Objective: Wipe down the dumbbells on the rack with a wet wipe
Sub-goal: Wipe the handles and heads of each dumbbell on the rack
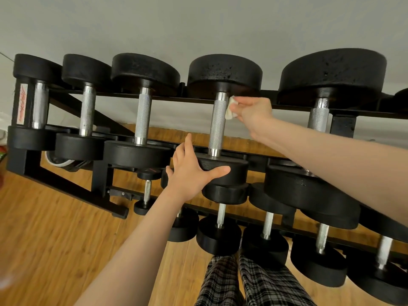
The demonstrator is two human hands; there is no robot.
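The right grip point(254, 111) pinches a small white wet wipe point(230, 109), soft and light, against the silver bumpy metal handle point(217, 124) of a black round-ended dumbbell. The left grip point(192, 171) lies flat and loose on that dumbbell's near end point(231, 171). It looks heavy and hard, so steady it there. Five dumbbells show fully on the top shelf of the black metal rack point(66, 186); more sit below.
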